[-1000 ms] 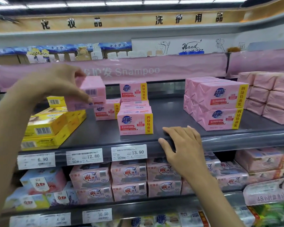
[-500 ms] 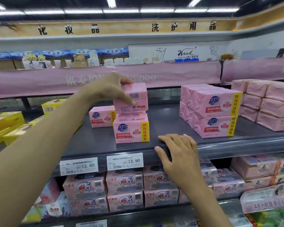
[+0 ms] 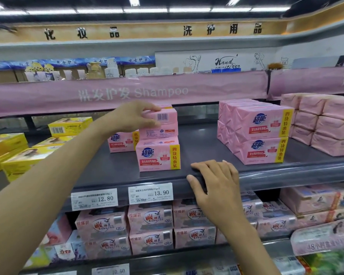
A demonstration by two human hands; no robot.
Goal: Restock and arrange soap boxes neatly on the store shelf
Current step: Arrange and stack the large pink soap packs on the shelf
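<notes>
Head: soap box [image 3: 161, 118], perhaps atop stack [image 3: 158, 155]

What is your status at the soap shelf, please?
Left hand grips pink soap box, on or just above front stack. Right hand rests flat on shelf edge. Nothing in the way.

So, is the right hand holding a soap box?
No, the right hand rests on the shelf edge; the left hand grips the pink box.
</notes>
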